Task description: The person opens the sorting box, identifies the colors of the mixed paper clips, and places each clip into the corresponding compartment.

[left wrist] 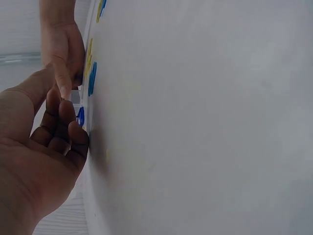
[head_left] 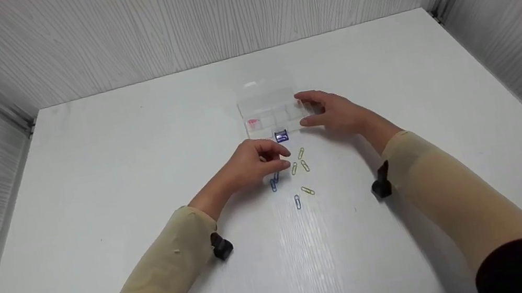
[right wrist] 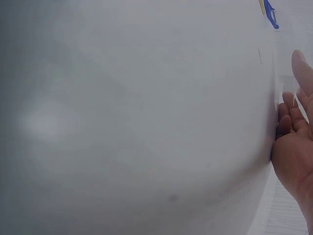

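A clear plastic compartment box (head_left: 266, 132) lies with its transparent lid (head_left: 266, 99) raised at the back. My right hand (head_left: 335, 112) holds the box's right end, thumb at the front and fingers behind. Over the table in front of the box is my left hand (head_left: 253, 163), its thumb and index fingertips apart and nothing visible between them. Beside and below it lie blue paper clips (head_left: 273, 185) and yellow paper clips (head_left: 305, 165). A small squarish dark-blue piece (head_left: 281, 136) touches or nearly touches the box's front; its kind is unclear.
Something pink (head_left: 253, 124) sits in a left compartment of the box. One yellow clip (head_left: 307, 190) and one blue clip (head_left: 297, 202) lie closer to me. Grained white panels (head_left: 218, 15) stand behind and at both sides of the white table (head_left: 134, 151).
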The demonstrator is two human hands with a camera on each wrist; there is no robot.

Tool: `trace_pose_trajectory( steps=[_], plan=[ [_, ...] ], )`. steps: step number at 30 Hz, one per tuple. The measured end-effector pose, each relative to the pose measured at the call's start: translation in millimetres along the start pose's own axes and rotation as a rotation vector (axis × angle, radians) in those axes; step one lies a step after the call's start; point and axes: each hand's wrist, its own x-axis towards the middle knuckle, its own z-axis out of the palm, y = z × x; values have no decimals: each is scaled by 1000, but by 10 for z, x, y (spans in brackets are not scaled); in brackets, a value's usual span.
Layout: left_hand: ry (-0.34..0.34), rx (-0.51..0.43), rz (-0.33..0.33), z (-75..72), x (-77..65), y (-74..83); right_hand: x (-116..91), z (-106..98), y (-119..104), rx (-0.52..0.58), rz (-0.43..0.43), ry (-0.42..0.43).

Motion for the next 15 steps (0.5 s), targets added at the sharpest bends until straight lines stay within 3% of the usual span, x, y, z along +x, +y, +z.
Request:
trace_pose_trajectory(
  steps=[15],
  plan=[
    [-50, 100, -28, 100, 108, 25, 12, -10, 17, 14, -8, -5]
  ],
)
